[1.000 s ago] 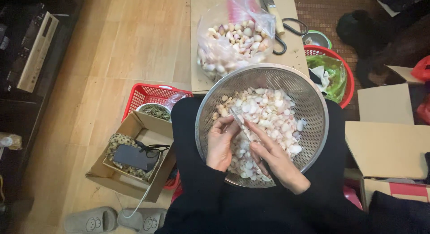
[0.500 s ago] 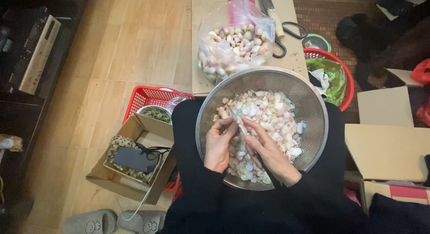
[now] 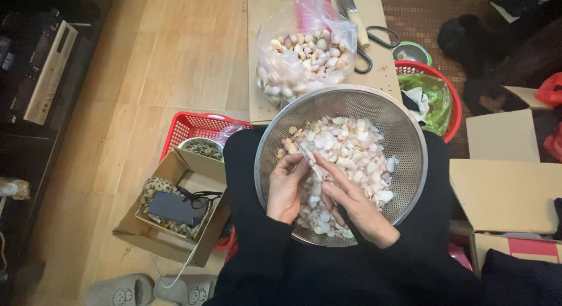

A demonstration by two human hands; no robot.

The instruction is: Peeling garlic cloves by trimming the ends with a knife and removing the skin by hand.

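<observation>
Home floor, slippers (image 3: 146, 290), wooden low table (image 3: 257, 60)

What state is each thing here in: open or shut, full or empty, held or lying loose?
Metal colander: on the lap, part full of peeled pieces.
Plastic bag: open, full of unpeeled bulbs.
Left hand: gripping a small piece.
Right hand: working a small blade at that piece.
Cardboard box: flaps open.
Scissors: lying on the board.
</observation>
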